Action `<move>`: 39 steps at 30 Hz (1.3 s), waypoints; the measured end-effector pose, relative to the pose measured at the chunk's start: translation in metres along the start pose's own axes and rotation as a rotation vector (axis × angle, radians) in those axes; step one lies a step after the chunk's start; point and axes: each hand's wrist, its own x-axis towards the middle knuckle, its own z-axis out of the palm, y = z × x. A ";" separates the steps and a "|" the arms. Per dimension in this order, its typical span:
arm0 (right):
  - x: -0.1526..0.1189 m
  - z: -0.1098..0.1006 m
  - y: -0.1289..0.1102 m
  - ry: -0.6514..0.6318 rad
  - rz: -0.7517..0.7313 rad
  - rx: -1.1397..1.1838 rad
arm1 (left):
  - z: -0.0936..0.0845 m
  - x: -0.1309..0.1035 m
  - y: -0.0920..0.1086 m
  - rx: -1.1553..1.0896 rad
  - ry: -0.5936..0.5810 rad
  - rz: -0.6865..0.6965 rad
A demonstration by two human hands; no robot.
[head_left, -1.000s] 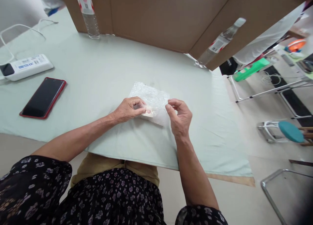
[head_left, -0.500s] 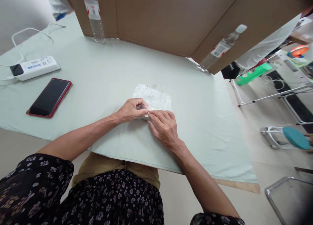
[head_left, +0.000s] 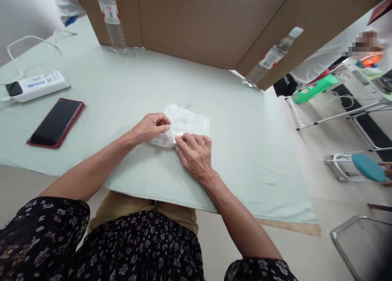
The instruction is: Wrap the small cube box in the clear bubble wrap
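A small piece of clear bubble wrap lies on the cloth-covered table in front of me, its near left part crumpled and raised. My left hand is at its left side, thumb and index finger pinched together at the plastic. My right hand presses its bent fingertips onto the near edge, thumb tucked close beside them. Whether anything lies inside the wrap, I cannot make out.
A red-cased phone and a white power strip with cables lie at the left. Two water bottles stand against a brown cardboard panel at the back. A teal stool stands on the floor at right.
My left hand has moved left, away from my right fingertips, and the near left part of the bubble wrap now spreads further out. The whole view has shifted slightly.
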 end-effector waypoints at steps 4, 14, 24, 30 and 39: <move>0.001 0.001 0.000 -0.008 -0.003 -0.022 | -0.012 -0.012 -0.001 0.138 0.083 -0.045; 0.002 0.004 0.001 -0.005 -0.033 -0.046 | -0.017 -0.037 0.001 0.243 0.012 -0.291; 0.009 -0.001 0.002 -0.066 -0.071 -0.109 | 0.017 -0.022 0.034 -0.034 0.067 -0.575; 0.004 0.001 -0.002 -0.040 -0.052 -0.071 | 0.026 -0.021 0.038 -0.180 0.152 -0.454; 0.004 -0.006 0.001 -0.038 -0.022 0.061 | 0.021 -0.009 0.036 -0.253 -0.143 -0.267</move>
